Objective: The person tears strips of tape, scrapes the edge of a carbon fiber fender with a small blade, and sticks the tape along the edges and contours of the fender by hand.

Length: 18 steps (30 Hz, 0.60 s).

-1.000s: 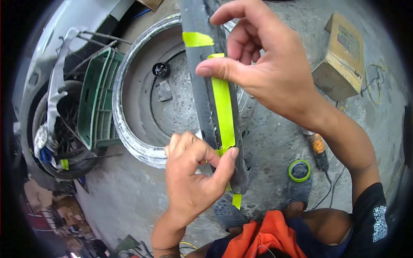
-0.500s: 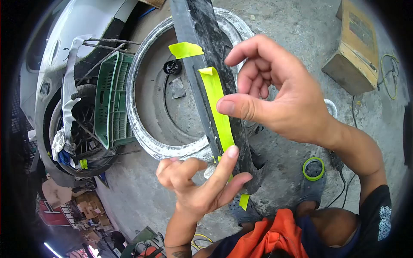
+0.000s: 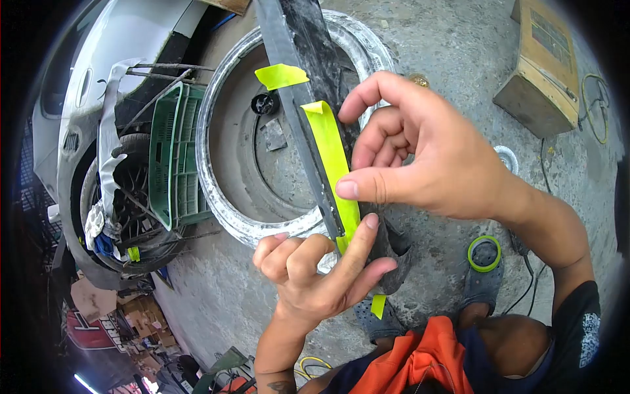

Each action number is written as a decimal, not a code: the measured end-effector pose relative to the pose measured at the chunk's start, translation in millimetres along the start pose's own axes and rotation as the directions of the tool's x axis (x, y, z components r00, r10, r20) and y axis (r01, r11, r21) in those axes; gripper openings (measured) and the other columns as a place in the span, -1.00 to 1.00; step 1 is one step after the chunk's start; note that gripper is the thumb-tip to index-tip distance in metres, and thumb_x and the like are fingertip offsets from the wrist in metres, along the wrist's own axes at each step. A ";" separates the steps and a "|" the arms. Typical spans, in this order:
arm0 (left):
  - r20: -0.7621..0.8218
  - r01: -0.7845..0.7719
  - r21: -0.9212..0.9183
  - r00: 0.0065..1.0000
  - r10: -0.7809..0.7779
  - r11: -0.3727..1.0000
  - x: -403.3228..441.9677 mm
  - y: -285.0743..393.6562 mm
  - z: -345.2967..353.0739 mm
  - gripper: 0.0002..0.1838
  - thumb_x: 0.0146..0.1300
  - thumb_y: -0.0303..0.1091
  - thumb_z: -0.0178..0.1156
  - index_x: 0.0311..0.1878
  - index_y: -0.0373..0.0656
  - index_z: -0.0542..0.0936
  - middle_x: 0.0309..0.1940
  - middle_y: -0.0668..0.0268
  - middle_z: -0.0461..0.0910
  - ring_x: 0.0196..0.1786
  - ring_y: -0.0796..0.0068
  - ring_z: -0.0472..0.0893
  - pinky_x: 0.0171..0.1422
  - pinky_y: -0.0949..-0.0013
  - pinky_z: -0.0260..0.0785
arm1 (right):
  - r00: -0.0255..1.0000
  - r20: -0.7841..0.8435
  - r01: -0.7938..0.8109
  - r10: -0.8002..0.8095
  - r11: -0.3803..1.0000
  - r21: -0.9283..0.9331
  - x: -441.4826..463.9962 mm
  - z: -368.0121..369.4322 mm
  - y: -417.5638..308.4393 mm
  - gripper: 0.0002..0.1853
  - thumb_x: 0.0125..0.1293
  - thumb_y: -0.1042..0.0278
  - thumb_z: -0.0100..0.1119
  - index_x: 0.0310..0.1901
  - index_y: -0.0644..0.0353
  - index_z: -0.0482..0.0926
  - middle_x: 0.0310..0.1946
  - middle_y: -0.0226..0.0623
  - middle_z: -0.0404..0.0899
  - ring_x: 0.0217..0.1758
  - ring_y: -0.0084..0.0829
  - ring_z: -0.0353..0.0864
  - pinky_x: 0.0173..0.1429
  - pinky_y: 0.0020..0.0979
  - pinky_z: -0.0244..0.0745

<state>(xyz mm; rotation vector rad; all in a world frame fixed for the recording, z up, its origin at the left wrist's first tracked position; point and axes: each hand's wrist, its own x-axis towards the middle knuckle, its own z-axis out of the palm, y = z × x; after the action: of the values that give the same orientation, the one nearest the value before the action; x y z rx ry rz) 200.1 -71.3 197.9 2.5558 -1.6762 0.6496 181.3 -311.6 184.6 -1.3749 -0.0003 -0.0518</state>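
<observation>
A long, dusty black trim piece (image 3: 292, 46) stands tilted in front of me. A strip of yellow-green masking tape (image 3: 329, 154) runs along its edge, its upper end folded over. Above that, a short tape piece (image 3: 282, 77) sticks out sideways. My right hand (image 3: 433, 157) is at the strip's right side, thumb tip against the tape, fingers loosely curled and apart from the thumb. Lower down, my left hand (image 3: 315, 279) lays its stretched index finger on the strip's lower end. Its thumb is spread and the other fingers are bent. Neither hand grips anything.
A white-smeared ring (image 3: 209, 167) lies on the floor behind the trim piece. At left stand a green crate (image 3: 172, 157) and a silver car (image 3: 125, 39). A tape roll (image 3: 470, 253) rests on my right shoe. A worn box (image 3: 538, 98) and cables are at right.
My left index finger has shifted slightly right and up on the tape. My right thumb has moved slightly down along the strip. The view has shifted a little.
</observation>
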 end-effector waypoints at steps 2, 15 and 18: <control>0.003 0.003 -0.005 1.000 -0.003 1.000 -0.7 -0.1 0.0 -0.42 0.07 0.38 0.42 0.08 0.31 0.82 -0.14 0.38 0.21 0.06 0.21 0.19 0.23 0.07 0.17 | 0.998 -0.011 -0.055 0.056 0.996 0.071 0.8 -0.1 -3.3 -0.40 0.23 0.45 0.57 0.19 0.27 0.38 -0.32 -0.37 0.67 -0.33 -0.75 0.61 -0.26 -0.69 0.50; -0.001 0.004 -0.077 1.000 -0.004 0.997 -3.2 0.3 2.8 -0.44 0.03 0.33 0.47 0.07 0.31 0.82 -0.20 0.40 0.23 0.06 0.21 0.20 0.25 0.01 0.14 | 0.999 0.008 -0.049 0.049 0.992 0.115 2.7 2.4 -3.6 -0.48 0.29 0.56 0.46 0.18 0.27 0.36 -0.30 -0.36 0.68 -0.33 -0.74 0.61 -0.26 -0.69 0.50; 0.000 0.001 -0.088 1.000 -0.001 0.996 -2.4 -0.2 3.4 -0.45 0.02 0.31 0.48 0.05 0.31 0.82 -0.20 0.39 0.23 0.06 0.21 0.21 0.25 0.00 0.15 | 1.000 0.023 -0.022 0.019 0.994 0.109 4.4 1.0 -1.2 -0.48 0.30 0.56 0.45 0.19 0.27 0.36 -0.29 -0.35 0.68 -0.31 -0.73 0.61 -0.24 -0.67 0.50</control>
<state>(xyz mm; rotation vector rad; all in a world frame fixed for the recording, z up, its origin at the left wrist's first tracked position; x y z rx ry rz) 200.6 -69.9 193.9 2.4964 -1.6640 0.5630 185.6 -311.0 186.1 -1.2654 -0.0073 -0.0193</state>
